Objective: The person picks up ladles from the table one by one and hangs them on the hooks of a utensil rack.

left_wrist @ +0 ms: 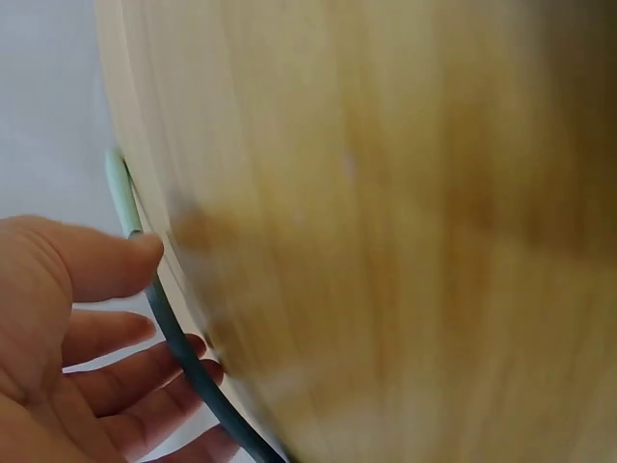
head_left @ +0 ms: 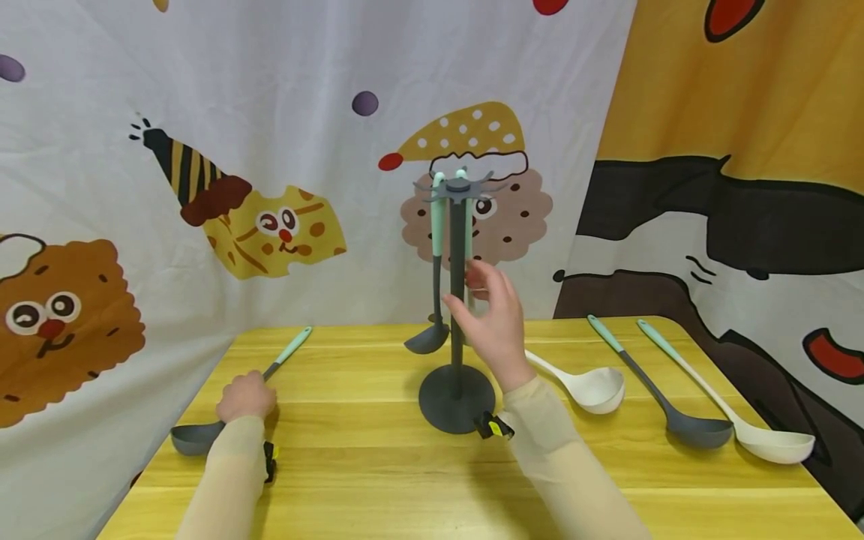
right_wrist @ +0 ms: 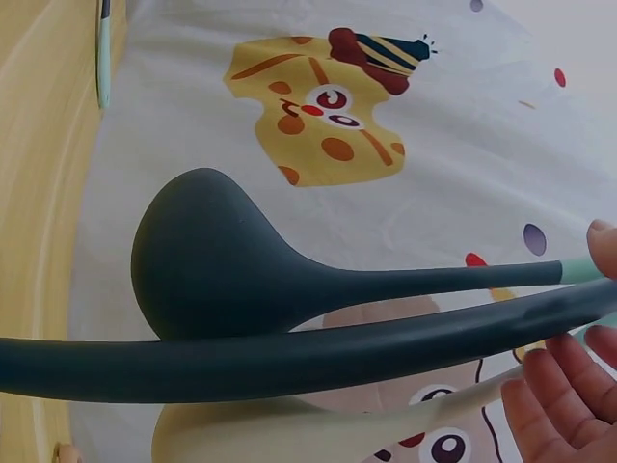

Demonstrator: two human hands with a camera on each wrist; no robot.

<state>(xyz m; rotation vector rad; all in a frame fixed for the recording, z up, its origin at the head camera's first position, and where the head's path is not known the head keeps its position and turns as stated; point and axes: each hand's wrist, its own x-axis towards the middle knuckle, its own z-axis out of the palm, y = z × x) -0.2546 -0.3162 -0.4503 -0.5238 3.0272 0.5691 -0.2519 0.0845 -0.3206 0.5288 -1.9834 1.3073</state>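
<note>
On the left of the table lies a dark ladle (head_left: 196,439) with a mint handle end. My left hand (head_left: 246,396) holds its shaft (left_wrist: 183,349), thumb on one side and fingertips behind. A dark rack (head_left: 457,397) with a hooked top stands mid-table. From it hang another dark ladle (head_left: 427,339) and a cream ladle (right_wrist: 251,429), mostly hidden behind the pole in the head view. My right hand (head_left: 496,319) is at the pole (right_wrist: 289,367), thumb and fingers spread apart on either side of it. Its fingertips overlap the cream ladle's handle in the right wrist view.
Right of the rack lies a white ladle (head_left: 597,390), its handle end behind my right hand. Farther right are a dark ladle (head_left: 698,430) and a white one (head_left: 772,444), their bowls close together. A printed curtain (head_left: 290,60) hangs behind the wooden table (head_left: 351,472).
</note>
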